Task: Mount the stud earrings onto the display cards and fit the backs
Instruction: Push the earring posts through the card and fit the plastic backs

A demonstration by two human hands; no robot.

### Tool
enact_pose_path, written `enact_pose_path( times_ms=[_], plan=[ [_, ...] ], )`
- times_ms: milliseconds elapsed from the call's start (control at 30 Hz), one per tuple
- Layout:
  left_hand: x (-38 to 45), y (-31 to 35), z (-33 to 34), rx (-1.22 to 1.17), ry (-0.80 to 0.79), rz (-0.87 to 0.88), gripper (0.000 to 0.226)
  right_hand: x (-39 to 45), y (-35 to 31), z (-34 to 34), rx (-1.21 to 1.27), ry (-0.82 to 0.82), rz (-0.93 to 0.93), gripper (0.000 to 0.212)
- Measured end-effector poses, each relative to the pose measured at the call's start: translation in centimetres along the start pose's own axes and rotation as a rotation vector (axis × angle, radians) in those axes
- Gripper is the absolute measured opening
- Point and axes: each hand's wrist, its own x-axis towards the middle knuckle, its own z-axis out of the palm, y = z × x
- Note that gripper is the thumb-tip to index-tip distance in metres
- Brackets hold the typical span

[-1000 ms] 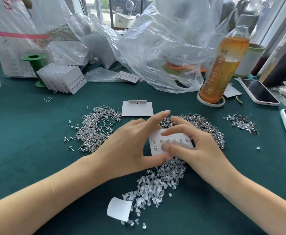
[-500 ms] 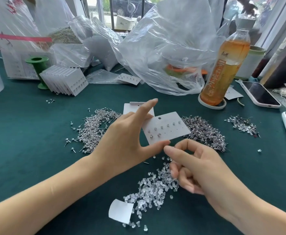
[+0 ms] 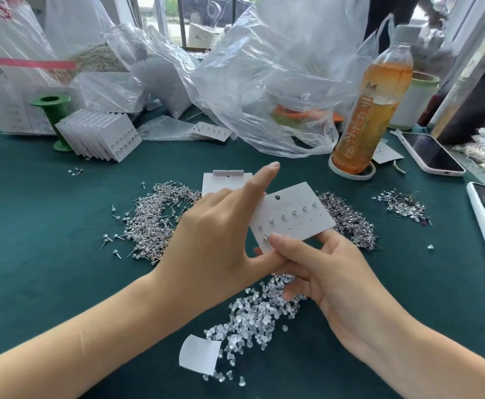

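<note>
So the left hand (image 3: 215, 240) has the display card (image 3: 293, 216) lifted off the bench (image 3: 34, 254) and tilted up toward the camera, thumb under the near corner and index finger stretched along the far edge, which makes sense because you need the back side free to reach the posts. There's a diagonal row of about 6 stud earrings (image 3: 283, 217) already pushed through it, with a second row of holes still bare below them. The right hand (image 3: 330, 272) comes in from underneath, thumb pressing on the front of the card right at the lowest stud, fingers curled behind it; my guess is it's pushing a back onto that post, but I can't actually see a back in its grip, it's hidden by the card. Everything's laid out to keep reaches short: the pile of clear plastic backs (image 3: 252, 312) sits directly under the hands, the big heap of loose studs (image 3: 160, 220) is just left of the card with more of them on the right behind it, and a blank card (image 3: 224, 180) waits flat just past the left hand. Finished cards (image 3: 103, 136) are fanned up against a green spool (image 3: 53, 116) at the back left, out of the way. A tea bottle (image 3: 376, 102), a phone (image 3: 431, 154) and a bunch of plastic bags (image 3: 264, 82) crowd the far side. I'd say this card is about half done.
</note>
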Motion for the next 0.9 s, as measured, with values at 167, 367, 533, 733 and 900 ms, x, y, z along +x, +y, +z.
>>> enact_pose_path(
  times_ms=[167,367,533,733,900],
  plan=[
    [-0.1,0.3,0.1,0.053,0.015,0.032,0.076,0.1,0.2,0.0,0.033,0.014,-0.021,0.038],
    [-0.2,0.5,0.2,0.052,0.024,0.061,0.070,0.2,0.3,-0.2,0.022,0.010,-0.033,0.045],
    [-0.3,0.1,0.2,-0.020,0.004,0.109,0.077,0.6,0.3,-0.8,0.001,-0.009,-0.053,0.039],
    [-0.2,-1.1,0.2,-0.161,-0.036,0.014,0.079,1.3,-1.0,-2.3,-0.037,0.039,-0.201,0.034],
    [-0.1,-2.9,0.8,-0.167,-0.218,-0.087,0.028,1.1,-1.4,-4.8,-0.177,0.102,-0.316,0.035]
  ],
)
